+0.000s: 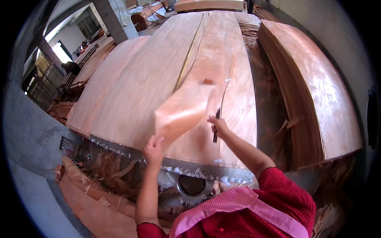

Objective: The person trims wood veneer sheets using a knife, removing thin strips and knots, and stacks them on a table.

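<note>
A loose, curled piece of thin wood veneer (182, 115) lifts off the broad veneer sheets (139, 87) laid on a table before me. Pinched between the fingers of my left hand (154, 148) is its near corner; motion blurs the piece. Further right, my right hand (219, 127) is closed round a narrow black knife-like tool (215, 137), held just above the veneer beside a long dark seam. A small reddish-brown patch (207, 81) lies beyond the lifted piece, and short pieces of pale tape (227, 80) cross the seam.
A tall curved veneer stack (329, 79) stands on the right, across a narrow gap. Along the left of a seam runs a yellowish strip (186, 65). Veneer scraps (119, 170) litter the floor below the table's tape-flecked front edge (194, 170). A concrete pillar (109, 20) rises far left.
</note>
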The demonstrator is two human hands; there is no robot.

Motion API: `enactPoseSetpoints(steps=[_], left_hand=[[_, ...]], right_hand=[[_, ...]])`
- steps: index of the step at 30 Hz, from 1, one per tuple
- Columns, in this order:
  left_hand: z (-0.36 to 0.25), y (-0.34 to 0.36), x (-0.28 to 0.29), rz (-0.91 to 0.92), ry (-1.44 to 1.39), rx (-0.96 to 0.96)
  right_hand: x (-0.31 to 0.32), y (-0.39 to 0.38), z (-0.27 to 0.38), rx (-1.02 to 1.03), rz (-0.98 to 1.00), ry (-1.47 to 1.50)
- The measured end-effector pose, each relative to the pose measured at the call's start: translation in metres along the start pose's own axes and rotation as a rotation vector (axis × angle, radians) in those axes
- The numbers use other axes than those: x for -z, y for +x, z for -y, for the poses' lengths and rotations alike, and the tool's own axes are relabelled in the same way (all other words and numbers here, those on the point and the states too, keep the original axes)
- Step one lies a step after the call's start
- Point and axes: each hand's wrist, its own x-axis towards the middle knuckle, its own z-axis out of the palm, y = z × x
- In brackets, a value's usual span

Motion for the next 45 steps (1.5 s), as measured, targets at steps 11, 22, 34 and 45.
enactPoseSetpoints(steps=[11, 22, 34, 45], left_hand=[[0.079, -0.147, 0.453, -0.499, -0.412, 0.026], [0.133, -0.386, 0.661, -1.031, -0.23, 0.29], [0.122, -0.447, 0.694, -1.29, -0.249, 0.362], [0.082, -0.456, 0.657, -1.377, 0.301, 0.311]], right_hand=[[-0.063, -0.01, -0.01, 0.042, 0.043, 0.399], [-0.192, -0.001, -0.107, -0.156, 0.094, -0.047], [-0.208, 0.115, -0.143, 0.516, 0.062, -1.068], [-0.296, 0.094, -0.174, 0.449, 0.008, -1.046]])
